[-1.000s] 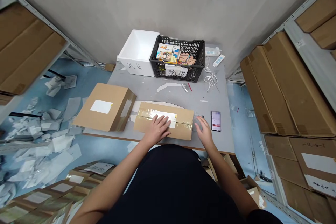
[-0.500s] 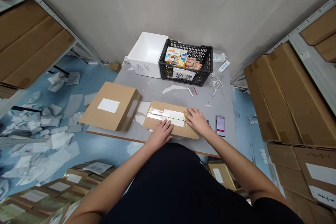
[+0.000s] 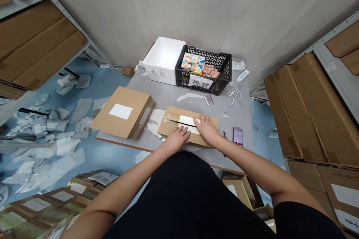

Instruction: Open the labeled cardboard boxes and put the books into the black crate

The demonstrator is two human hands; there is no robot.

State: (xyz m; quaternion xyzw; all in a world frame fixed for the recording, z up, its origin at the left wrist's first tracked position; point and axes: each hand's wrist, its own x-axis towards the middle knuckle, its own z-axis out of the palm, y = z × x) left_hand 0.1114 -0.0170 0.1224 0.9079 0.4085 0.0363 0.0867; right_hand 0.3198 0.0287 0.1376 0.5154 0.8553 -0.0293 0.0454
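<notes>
**Open left hand (image 3: 176,139) and open right hand (image 3: 207,129) are lying flat on a brown cardboard carton (image 3: 175,119)**
The carton's long axis is running crosswise before the body, with the right hand reaching farther across it, beside a white label (image 3: 186,124). Whether the palms are pressing is hard to tell. Grey table (image 3: 168,99) is showing between the carton and a second brown carton (image 3: 120,112); a smartphone (image 3: 238,136) is lying off its right end.
</notes>
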